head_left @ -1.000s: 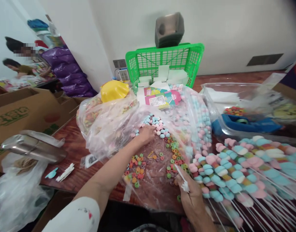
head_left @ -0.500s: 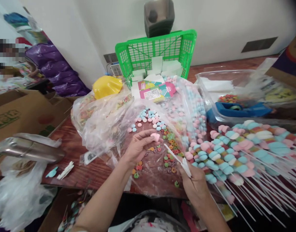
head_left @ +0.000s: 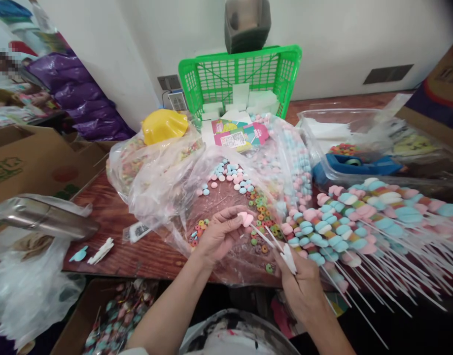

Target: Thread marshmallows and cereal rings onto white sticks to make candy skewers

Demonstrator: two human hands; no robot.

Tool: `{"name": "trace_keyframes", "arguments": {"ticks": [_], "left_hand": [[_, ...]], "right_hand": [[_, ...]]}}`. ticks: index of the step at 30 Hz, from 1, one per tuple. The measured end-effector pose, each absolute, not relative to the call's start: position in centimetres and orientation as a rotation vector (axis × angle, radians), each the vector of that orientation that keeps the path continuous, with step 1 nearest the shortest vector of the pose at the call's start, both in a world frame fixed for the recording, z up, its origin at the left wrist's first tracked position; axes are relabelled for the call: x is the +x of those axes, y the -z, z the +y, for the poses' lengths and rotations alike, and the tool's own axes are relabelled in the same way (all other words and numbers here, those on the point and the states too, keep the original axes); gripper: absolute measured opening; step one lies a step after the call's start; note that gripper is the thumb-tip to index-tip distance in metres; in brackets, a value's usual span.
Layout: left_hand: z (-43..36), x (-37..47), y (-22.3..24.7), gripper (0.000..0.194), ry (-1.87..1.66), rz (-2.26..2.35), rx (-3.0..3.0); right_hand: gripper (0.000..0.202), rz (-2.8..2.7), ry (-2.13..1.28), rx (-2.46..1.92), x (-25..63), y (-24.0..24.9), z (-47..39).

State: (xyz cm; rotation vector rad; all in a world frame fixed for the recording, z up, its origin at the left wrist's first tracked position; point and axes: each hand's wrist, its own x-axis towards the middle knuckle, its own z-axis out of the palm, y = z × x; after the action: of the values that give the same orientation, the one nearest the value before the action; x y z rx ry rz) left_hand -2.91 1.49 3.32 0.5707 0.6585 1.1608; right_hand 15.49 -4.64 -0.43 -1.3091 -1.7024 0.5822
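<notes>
Between the thumb and fingers of my left hand (head_left: pixel 222 235) is a pink marshmallow (head_left: pixel 245 219). My right hand (head_left: pixel 300 276) is closed around thin white sticks (head_left: pixel 263 233) and small white pieces (head_left: pixel 288 258) whose kind I cannot make out. One stick's tip meets the marshmallow; a second stick points up beside it. Under both hands lies a clear plastic sheet with ring-shaped candies (head_left: pixel 262 217) in several colours. Farther back on it are loose pink, blue and white marshmallows (head_left: pixel 229 172). Skewered marshmallow sticks (head_left: pixel 344 227) are piled right of my right hand.
A green basket (head_left: pixel 241 61) with white boxes stands behind the candy bags. Left are a yellow bowl-like piece (head_left: pixel 164 126), a steel flask (head_left: pixel 49 217) and a cardboard box (head_left: pixel 30 162). A clear bin (head_left: pixel 344 116) and blue tape dispenser (head_left: pixel 359 165) sit at right.
My left hand has moved right and slightly down with the pink marshmallow, which now meets a stick's tip. The right hand still grips the sticks, and the view has shifted a little.
</notes>
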Motion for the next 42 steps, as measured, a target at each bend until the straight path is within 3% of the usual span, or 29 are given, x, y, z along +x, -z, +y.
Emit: {"name": "trace_keyframes", "arguments": {"ticks": [25, 34, 42], "left_hand": [[0.8, -2.4, -2.5, 0.020, -1.220, 0.665, 0.245], [-0.9, -2.5, -4.1, 0.016, -1.281, 0.742, 0.288], [-3.9, -2.2, -4.8, 0.021, -1.344, 0.790, 0.518]], "right_hand": [[0.027, -1.471, -1.049, -1.304, 14.4, 1.2, -5.7], [0.010, -1.500, -0.779, -1.233, 14.3, -0.4, -7.0], [0.012, -1.633, -0.662, -1.168, 15.0, -1.3, -8.7]]}}
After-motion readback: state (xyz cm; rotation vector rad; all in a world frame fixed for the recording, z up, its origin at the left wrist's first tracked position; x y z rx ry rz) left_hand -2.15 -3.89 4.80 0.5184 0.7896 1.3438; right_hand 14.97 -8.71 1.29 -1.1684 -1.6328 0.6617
